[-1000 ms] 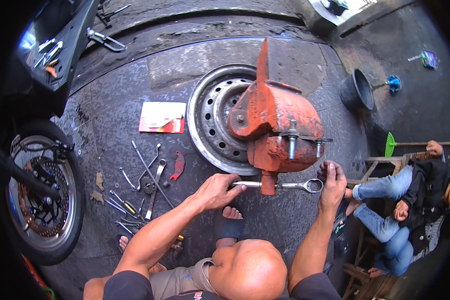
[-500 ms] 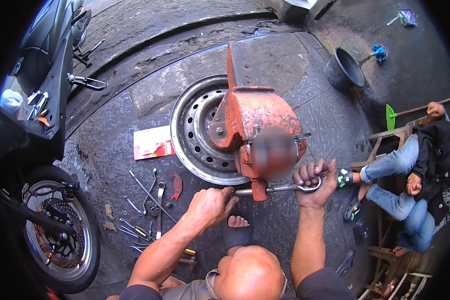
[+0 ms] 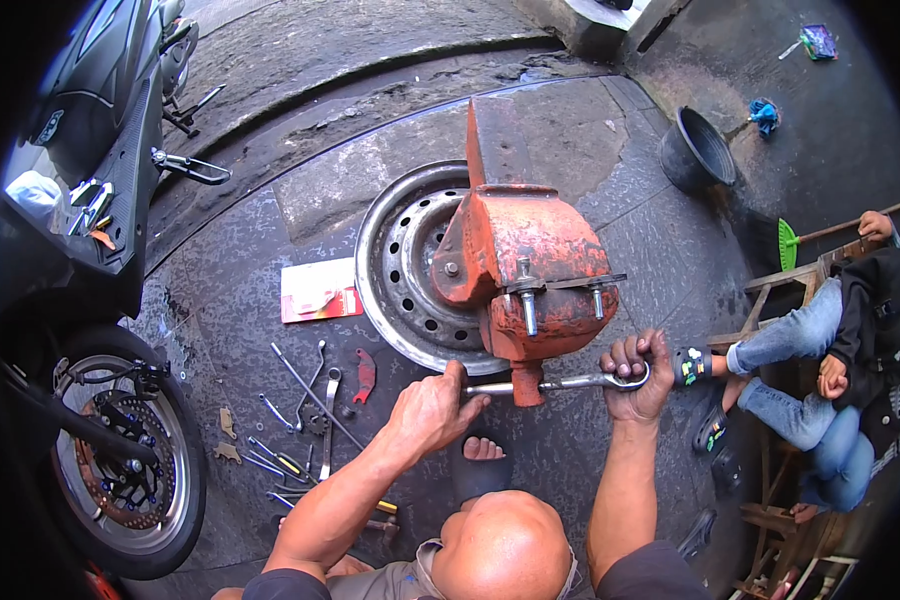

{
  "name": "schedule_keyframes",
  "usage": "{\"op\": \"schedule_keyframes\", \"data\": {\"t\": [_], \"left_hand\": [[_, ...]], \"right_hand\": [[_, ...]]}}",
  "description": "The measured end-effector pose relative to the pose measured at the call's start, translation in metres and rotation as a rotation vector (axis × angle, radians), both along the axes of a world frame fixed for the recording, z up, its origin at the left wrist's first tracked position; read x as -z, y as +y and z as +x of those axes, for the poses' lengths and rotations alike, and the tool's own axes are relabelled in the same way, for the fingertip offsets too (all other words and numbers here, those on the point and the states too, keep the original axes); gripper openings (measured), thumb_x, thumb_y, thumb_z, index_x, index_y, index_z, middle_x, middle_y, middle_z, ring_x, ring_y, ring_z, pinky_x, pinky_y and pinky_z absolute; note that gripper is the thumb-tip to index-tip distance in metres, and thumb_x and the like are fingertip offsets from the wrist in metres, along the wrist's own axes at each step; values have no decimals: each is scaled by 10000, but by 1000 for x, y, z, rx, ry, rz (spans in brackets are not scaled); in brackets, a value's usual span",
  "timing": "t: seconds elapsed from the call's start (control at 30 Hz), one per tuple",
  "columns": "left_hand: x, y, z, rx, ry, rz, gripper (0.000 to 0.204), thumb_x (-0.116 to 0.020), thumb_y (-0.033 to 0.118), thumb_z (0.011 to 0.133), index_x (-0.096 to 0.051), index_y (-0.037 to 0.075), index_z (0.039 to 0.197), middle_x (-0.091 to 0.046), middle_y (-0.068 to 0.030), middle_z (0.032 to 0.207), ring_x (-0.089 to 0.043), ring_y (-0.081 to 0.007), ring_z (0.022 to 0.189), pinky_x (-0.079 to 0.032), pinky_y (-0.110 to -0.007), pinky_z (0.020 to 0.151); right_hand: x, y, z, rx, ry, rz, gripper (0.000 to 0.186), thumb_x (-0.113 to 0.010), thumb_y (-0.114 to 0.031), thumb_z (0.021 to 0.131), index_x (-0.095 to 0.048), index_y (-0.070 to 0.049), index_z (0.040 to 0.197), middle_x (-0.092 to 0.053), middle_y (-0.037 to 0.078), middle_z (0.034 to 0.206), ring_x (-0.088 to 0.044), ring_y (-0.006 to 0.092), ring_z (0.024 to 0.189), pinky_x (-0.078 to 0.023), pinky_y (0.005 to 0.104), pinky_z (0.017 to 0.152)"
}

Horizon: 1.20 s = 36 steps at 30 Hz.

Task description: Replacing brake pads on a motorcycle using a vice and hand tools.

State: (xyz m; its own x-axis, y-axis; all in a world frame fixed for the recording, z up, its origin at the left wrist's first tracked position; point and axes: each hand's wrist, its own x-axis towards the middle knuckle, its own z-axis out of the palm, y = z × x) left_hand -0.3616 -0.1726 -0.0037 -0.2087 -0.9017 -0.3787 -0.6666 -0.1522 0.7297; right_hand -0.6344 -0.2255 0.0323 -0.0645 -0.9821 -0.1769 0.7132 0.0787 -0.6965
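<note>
Hands, two: left hand (image 3: 430, 410), closed round the bar's left end; right hand (image 3: 638, 385), fingers curled over its ring end. Steel bar (image 3: 574, 382), one, lower centre of the frame, through the vise's screw head. Red flat piece (image 3: 365, 376), one, left of the left hand. Red vise (image 3: 540, 230), one, centre; one dark plate (image 3: 567, 284) at its jaws, two bolts (image 3: 530, 316). Wheel rim (image 3: 394, 236), one, lower edge just above the left hand. Package (image 3: 320, 290), one, beside the rim's left edge. Black bucket (image 3: 678, 155), one, upper right; bare floor (image 3: 660, 235) between it and the vise.
</note>
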Motion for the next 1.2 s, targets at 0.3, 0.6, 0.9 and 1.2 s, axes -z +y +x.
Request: {"op": "schedule_keyframes", "data": {"t": [0.3, 0.6, 0.9, 1.2], "left_hand": [[47, -2, 3, -13, 373, 163, 469, -656, 429, 932, -675, -39, 934, -623, -115, 696, -562, -171, 665, -459, -379, 620], [45, 0, 10, -94, 409, 126, 507, -686, 476, 878, -697, -28, 827, -595, -146, 621, -554, -205, 592, -462, -409, 601], [38, -86, 52, -720, -35, -800, 292, -719, 232, 832, -604, 11, 985, -581, -180, 936, -572, -372, 926, -470, -472, 830], [93, -156, 82, -819, -254, -313, 358, -618, 235, 924, -537, -23, 1158, -617, -223, 1084, -600, -402, 1034, -485, -509, 866]], "right_hand": [[-41, -3, 14, -11, 1618, 90, 273, -644, -258, 940, -688, 6, 991, -703, 136, 803, -676, 257, 690, -524, 389, 668], [-17, -22, 15, -56, 1672, 261, 324, -658, -285, 925, -714, 28, 862, -640, 141, 586, -652, 241, 547, -466, 393, 558], [-32, -23, 12, -438, 2456, 245, 346, -521, -275, 935, -678, 31, 973, -656, 312, 951, -610, 512, 954, -445, 575, 807], [11, -21, -76, -545, 2313, -94, 376, -497, -203, 949, -598, 15, 1238, -624, 302, 1183, -556, 494, 1094, -419, 496, 942]]}}
